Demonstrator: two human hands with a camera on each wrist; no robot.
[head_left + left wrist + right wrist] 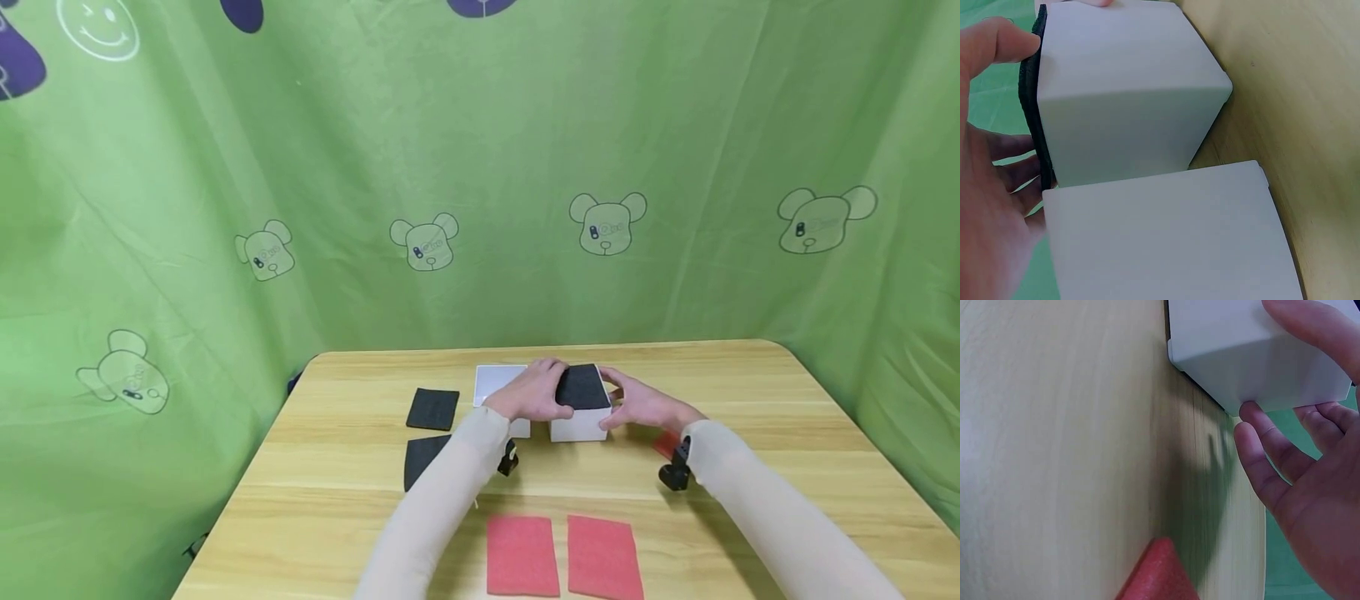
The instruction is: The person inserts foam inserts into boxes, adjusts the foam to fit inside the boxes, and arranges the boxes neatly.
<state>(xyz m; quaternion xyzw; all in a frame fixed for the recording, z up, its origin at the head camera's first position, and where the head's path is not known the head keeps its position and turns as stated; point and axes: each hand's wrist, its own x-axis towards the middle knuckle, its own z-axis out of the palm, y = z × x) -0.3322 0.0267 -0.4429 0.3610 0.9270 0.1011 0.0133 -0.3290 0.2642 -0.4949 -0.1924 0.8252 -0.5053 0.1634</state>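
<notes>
A white box point(580, 427) stands on the table with a black foam square point(583, 389) lying over its top. My left hand point(534, 393) reaches across from the left and grips the foam at its edges. In the left wrist view, the thumb is at one edge of the black foam point(1034, 106) and the fingers are at the far side. At the box's right side, my right hand point(647, 404) holds it. The right wrist view has the thumb lying on one white face point(1229, 325) and fingertips at another edge.
Left of the held box is a second white box point(495, 379), partly behind my left arm. Two black squares point(432, 408) lie farther left, one partly covered by the sleeve. Two red squares point(522, 556) lie near the front, and another red piece point(664, 443) is by my right wrist.
</notes>
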